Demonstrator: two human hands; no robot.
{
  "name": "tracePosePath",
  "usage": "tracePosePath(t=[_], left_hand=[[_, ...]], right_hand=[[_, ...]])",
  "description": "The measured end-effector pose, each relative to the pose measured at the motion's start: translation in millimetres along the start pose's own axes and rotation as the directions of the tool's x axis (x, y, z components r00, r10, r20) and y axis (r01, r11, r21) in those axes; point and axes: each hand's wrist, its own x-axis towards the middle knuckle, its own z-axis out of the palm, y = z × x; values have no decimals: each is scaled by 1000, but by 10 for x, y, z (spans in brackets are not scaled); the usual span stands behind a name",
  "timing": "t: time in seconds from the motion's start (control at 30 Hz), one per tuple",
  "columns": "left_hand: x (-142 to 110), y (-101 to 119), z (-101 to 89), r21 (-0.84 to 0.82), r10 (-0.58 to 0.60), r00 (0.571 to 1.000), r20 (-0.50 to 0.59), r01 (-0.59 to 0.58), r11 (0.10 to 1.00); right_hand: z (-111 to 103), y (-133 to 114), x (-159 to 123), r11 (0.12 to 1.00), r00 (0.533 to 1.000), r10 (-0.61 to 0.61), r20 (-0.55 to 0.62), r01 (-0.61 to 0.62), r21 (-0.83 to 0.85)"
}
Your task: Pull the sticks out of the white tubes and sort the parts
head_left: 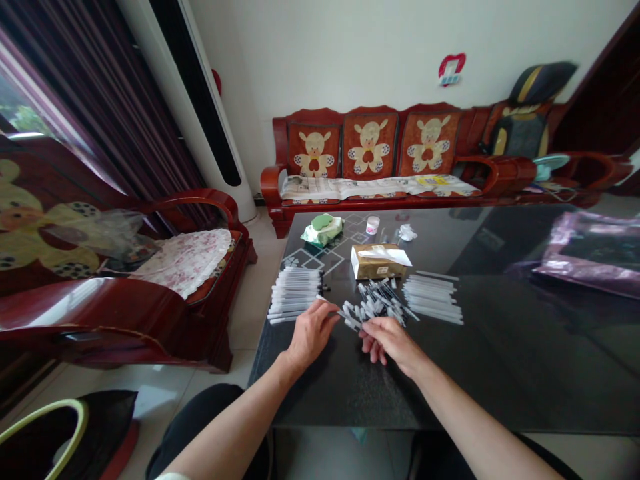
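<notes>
Over the near part of the dark table, my left hand (pixel 314 330) pinches a slim translucent pen (pixel 327 305) that slants toward the right. Close by on the right, the thumb and forefinger of my right hand (pixel 390 339) are closed on a small pale piece that looks like a pen cap (pixel 354 325); the fingers partly hide it. Just beyond both hands lies a loose pile of caps and dark refills (pixel 377 299). A row of pens (pixel 295 293) with dark tips lies left of the pile. Translucent pen barrels (pixel 433 298) are lined up on its right.
Behind the pile stands a gold tissue box (pixel 367 265). Farther back are a green wipes pack (pixel 323 230), a small white jar (pixel 373 225) and a crumpled tissue (pixel 407 232). A shiny purple package (pixel 565 260) lies at the right. A bin (pixel 75 433) is at lower left.
</notes>
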Motion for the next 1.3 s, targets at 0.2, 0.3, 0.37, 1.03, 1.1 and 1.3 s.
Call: tracePosePath(t=[0.2,0.3,0.37,1.03,1.1,1.3], left_hand=[[33,-213,134,-573,-422,859,292,510,642],[34,-215,179,-760,-418,841,343,510,404],[35,-195,183,-807,-428,840,333,489,331],[42,-125,171,-810,-472,829,301,483,333],[43,-121,178,-809,-487,822,295,486,330],[35,-138,203,-812,-495,819,291,485,325]], right_hand=[[4,-28,-20,998,999,-36,10,36,43],[27,-5,-18,998,996,-51,72,49,27],[37,2,-14,998,994,-50,99,47,36],[52,-38,-57,999,982,-9,187,1,45],[51,-33,-50,999,985,-19,173,12,45],[53,-35,-35,997,995,-44,90,38,67]])
